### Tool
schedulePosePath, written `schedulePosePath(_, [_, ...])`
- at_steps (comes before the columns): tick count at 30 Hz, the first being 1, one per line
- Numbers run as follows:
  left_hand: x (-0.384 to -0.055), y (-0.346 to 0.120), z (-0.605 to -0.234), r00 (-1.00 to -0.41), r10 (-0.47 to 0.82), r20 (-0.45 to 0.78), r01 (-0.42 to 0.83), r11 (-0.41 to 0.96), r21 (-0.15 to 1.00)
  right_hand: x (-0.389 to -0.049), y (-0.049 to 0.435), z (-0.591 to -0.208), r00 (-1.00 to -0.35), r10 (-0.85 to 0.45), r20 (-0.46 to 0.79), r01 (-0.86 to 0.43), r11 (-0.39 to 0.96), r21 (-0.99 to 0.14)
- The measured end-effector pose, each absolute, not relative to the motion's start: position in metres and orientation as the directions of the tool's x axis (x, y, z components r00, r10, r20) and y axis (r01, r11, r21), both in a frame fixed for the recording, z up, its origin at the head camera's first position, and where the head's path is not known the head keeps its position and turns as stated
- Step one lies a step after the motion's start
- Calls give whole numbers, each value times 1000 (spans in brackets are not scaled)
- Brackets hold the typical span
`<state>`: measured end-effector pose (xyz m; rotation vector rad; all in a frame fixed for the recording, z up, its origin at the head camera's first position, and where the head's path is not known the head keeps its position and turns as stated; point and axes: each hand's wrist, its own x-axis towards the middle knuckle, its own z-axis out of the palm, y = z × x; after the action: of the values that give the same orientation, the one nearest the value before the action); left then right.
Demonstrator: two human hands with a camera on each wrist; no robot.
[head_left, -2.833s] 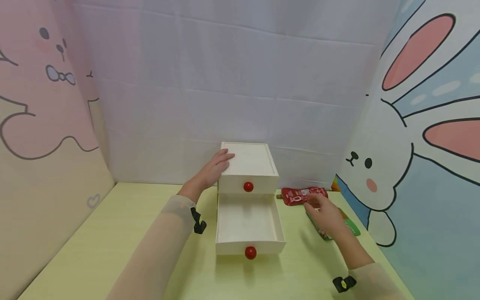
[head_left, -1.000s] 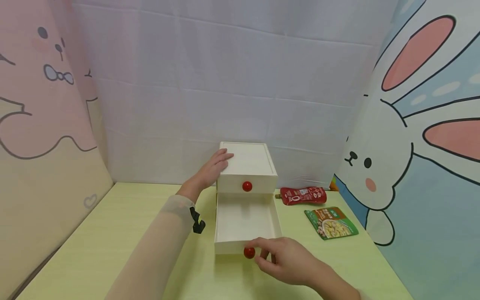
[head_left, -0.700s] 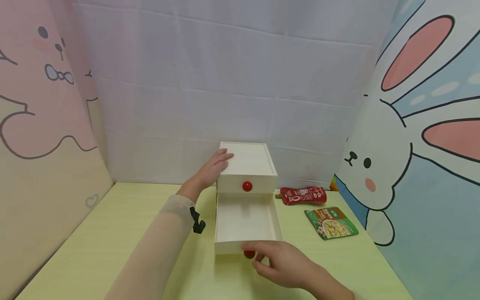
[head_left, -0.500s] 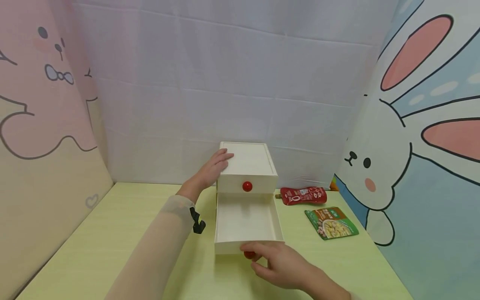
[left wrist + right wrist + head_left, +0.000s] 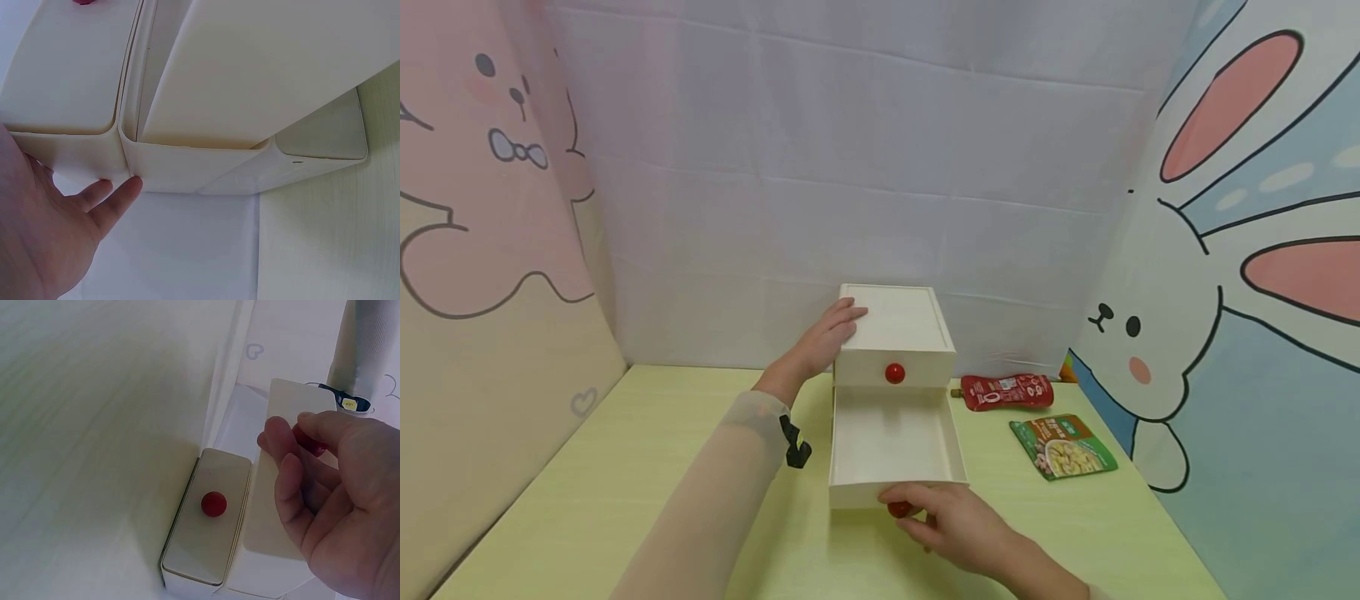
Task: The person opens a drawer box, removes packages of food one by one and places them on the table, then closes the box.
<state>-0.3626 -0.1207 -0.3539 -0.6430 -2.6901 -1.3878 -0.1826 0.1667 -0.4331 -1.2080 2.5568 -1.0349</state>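
Note:
A small white drawer cabinet with red round knobs stands at the back of the table. Its middle drawer is pulled out and bare inside. My right hand pinches that drawer's red knob, index finger above it and thumb below. My left hand rests on the cabinet's top left edge with fingers extended; in the left wrist view its fingertips touch the white casing. In the right wrist view, the bottom drawer and its red knob sit closed next to the table.
Right of the cabinet lie a red spouted pouch and, nearer, a green and brown food packet. The pale yellow-green table is bounded by a white cloth behind and printed panels at both sides.
My right hand has come from over the green packet to the middle drawer's knob and closed its fingers on it. The left hand and the drawer have stayed in place.

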Motion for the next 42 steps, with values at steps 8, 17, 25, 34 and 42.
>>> schedulePosePath(8, [-361,-121,-353,-916,340,215,373,518,770,-185,166,-433,-652,-727,216,-682,438,-585])
schedulePosePath(17, [-361,-120,-353,-913,341,223,380,517,767,-191,164,-431,-655,-720,230,-690,445,-571])
schedulePosePath(25, [-362,-120,-354,-912,339,230,383,508,771,-198,161,-432,-643,-714,277,-726,453,-517])
schedulePosePath(34, [-363,-121,-354,-913,339,226,381,512,770,-205,158,-430,-656,-700,283,-718,463,-520])
schedulePosePath(42, [-364,-121,-355,-915,335,226,378,512,771,-210,157,-431,-654,-696,296,-728,471,-498])
